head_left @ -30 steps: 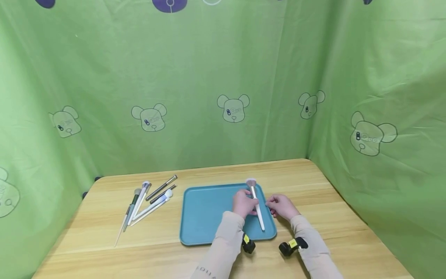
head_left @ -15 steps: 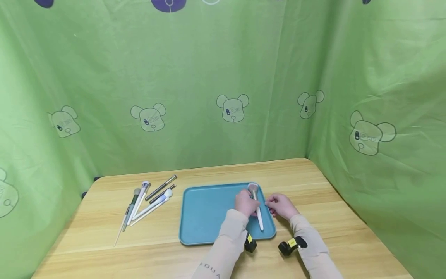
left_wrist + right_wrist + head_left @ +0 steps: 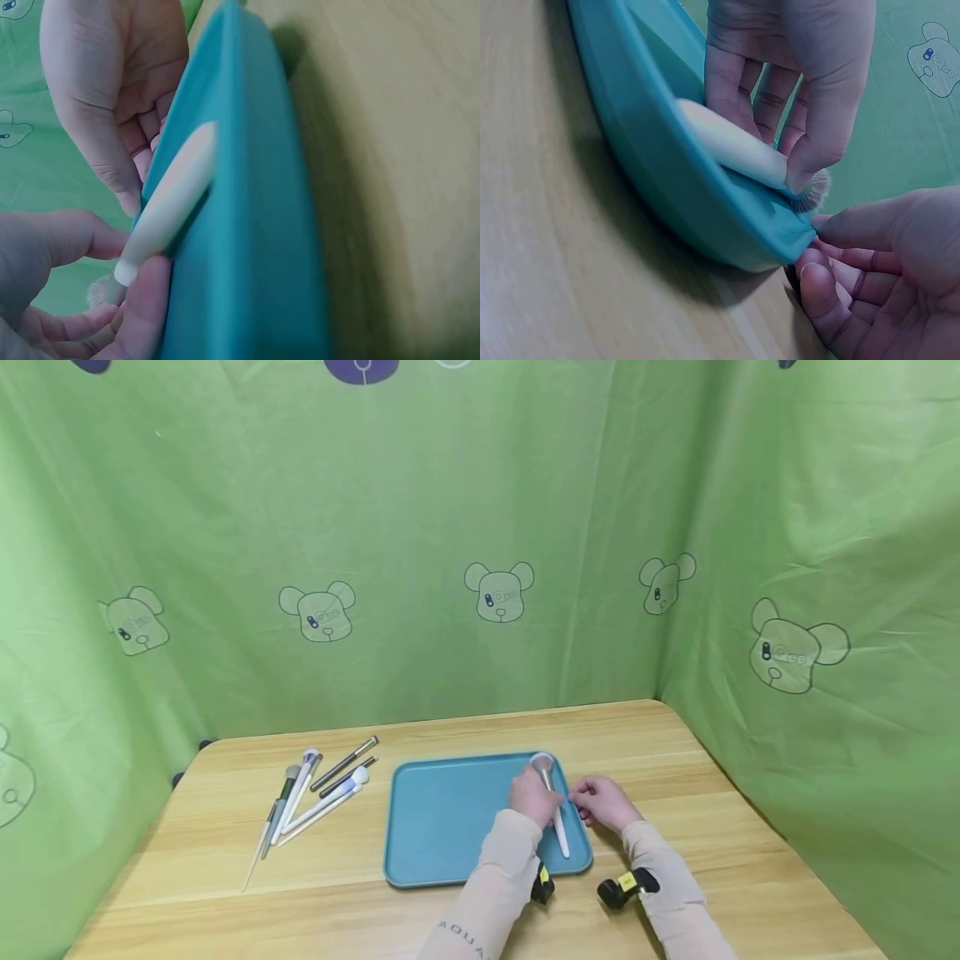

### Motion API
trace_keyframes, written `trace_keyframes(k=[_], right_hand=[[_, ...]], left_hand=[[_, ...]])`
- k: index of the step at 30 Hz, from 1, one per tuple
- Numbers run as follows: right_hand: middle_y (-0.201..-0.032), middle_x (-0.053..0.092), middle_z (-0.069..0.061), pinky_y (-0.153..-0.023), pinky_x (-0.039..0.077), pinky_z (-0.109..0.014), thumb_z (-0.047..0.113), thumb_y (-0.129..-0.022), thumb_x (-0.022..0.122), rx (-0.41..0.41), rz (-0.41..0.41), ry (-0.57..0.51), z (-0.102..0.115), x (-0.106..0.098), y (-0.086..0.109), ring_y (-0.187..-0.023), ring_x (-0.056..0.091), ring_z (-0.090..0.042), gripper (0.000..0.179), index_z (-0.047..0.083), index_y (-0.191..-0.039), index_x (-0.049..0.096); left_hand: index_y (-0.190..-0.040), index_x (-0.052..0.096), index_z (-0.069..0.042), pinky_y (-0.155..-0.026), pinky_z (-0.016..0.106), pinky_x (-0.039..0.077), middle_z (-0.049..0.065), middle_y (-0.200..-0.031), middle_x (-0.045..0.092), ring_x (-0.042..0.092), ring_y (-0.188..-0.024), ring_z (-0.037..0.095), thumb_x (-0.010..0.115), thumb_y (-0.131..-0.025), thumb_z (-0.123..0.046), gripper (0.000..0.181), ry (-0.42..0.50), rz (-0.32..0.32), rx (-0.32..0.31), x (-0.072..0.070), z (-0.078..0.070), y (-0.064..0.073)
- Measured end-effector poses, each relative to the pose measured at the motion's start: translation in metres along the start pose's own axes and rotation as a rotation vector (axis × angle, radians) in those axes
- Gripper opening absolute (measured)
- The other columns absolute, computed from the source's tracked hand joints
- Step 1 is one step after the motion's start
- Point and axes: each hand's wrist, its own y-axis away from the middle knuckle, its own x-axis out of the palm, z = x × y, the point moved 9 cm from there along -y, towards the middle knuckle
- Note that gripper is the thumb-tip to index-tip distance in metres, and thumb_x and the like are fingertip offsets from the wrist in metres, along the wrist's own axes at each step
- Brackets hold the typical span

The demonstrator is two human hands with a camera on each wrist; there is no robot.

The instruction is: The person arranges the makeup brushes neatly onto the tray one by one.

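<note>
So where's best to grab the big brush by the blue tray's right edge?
Probably around its middle, where the left hand pinches it, from above and the left: the big brush is long and slim, the rim of the blue tray is close on its right, and the bristles look soft.

Lettering (image 3: 463, 939) on the left sleeve (image 3: 498, 868) resembles "AQUA", and bear faces (image 3: 501, 597) on the green curtain (image 3: 420, 493) seemingly say "Qee".

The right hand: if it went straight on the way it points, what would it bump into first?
The blue-green tray: the right hand seems to pinch its edge, though exact contact is hard to judge.
</note>
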Motion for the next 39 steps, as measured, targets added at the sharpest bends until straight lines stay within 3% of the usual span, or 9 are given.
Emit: trace_keyframes(k=[7, 24, 34, 39], right_hand=[[-0.072, 0.060, -0.009, -0.054, 0.053, -0.026, 0.007, -0.093, 0.060, 0.001, -0.002, 0.000, 0.001, 0.000, 0.002, -0.059, 0.055, -0.013, 0.015, -0.008, -0.094, 0.061], [-0.073, 0.060, -0.009, -0.054, 0.053, -0.028, 0.007, -0.094, 0.058, -0.009, -0.001, 0.010, 0.002, -0.001, 0.002, -0.060, 0.055, -0.013, 0.016, -0.009, -0.096, 0.061], [-0.071, 0.059, -0.007, -0.053, 0.053, -0.026, 0.007, -0.093, 0.059, 0.008, -0.007, 0.011, -0.002, -0.001, 0.001, -0.060, 0.055, -0.013, 0.015, -0.008, -0.096, 0.062], [-0.069, 0.059, -0.007, -0.054, 0.053, -0.027, 0.006, -0.093, 0.059, 0.004, -0.007, -0.008, -0.002, 0.000, 0.001, -0.060, 0.055, -0.013, 0.015, -0.008, -0.095, 0.061]], left_hand=[[-0.119, 0.048, 0.006, -0.034, 0.023, 0.046, 0.017, -0.076, 0.059, 0.054, -0.039, 0.016, 0.080, -0.076, -0.010, 0.056, -0.007, -0.008, -0.014, 0.000, 0.000, 0.002], [-0.111, 0.050, 0.002, -0.036, 0.023, 0.048, 0.014, -0.076, 0.058, 0.055, -0.045, 0.017, 0.077, -0.077, -0.009, 0.044, 0.044, 0.000, -0.013, -0.003, 0.000, 0.005], [-0.111, 0.051, 0.003, -0.040, 0.026, 0.053, 0.016, -0.081, 0.060, 0.061, -0.045, 0.019, 0.072, -0.081, -0.008, 0.039, 0.143, 0.046, -0.013, -0.001, 0.004, 0.000], [-0.118, 0.052, 0.001, -0.043, 0.028, 0.054, 0.018, -0.086, 0.064, 0.064, -0.048, 0.021, 0.070, -0.083, -0.010, 0.041, 0.192, 0.054, -0.025, -0.010, 0.008, -0.001]])
